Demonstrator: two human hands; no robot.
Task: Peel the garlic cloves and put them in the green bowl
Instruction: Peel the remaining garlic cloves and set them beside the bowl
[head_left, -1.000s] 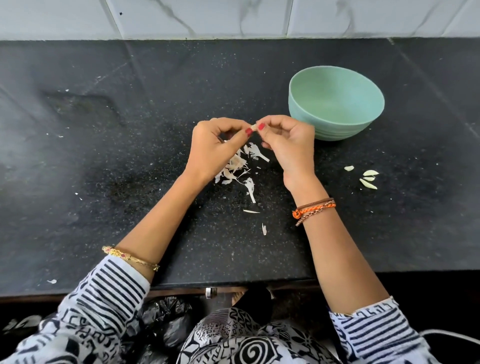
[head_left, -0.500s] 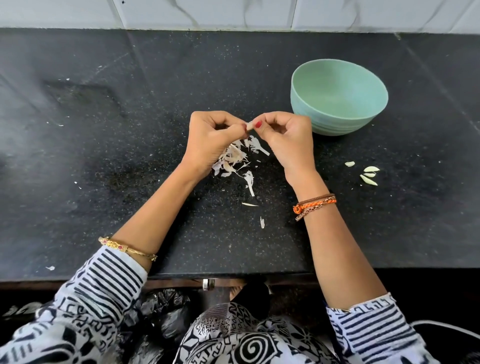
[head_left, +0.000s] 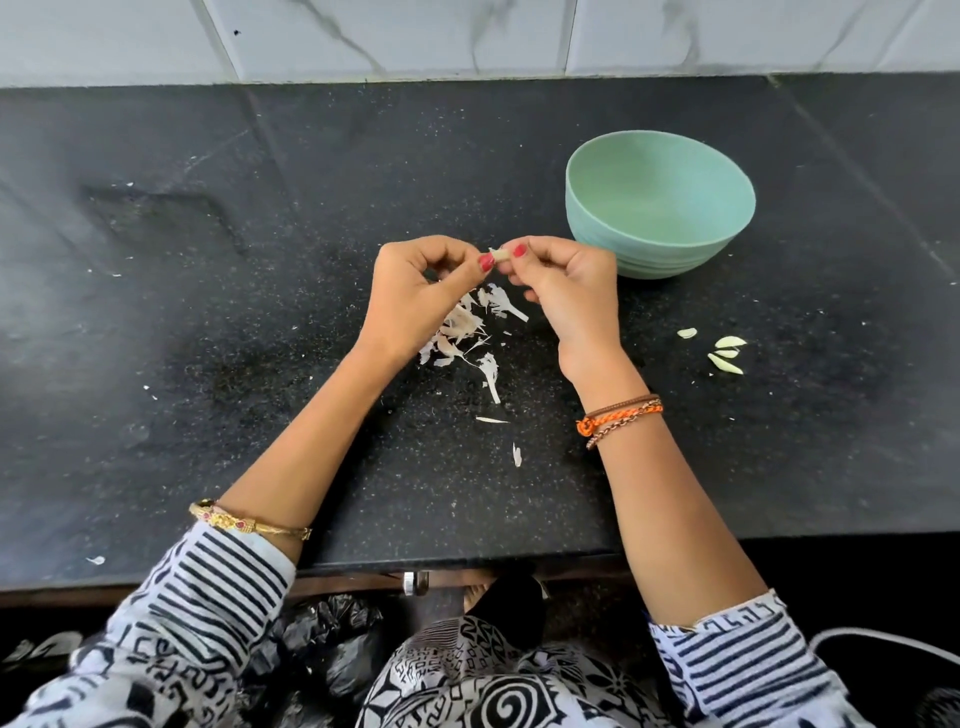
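- The garlic clove (head_left: 500, 254) sits above the table (head_left: 260, 312), pinched at one end by the left hand (head_left: 415, 291) and at the other by the right hand (head_left: 566, 291) — skin seemingly partly on, though it is too small to tell.
- Directly beneath lies a heap of peels (head_left: 467, 332).
- The green bowl (head_left: 660, 205) stands just right of the hands.
- Other cloves (head_left: 726, 354) lie farther right — near the bowl, apart from it.

No readable text — none anywhere
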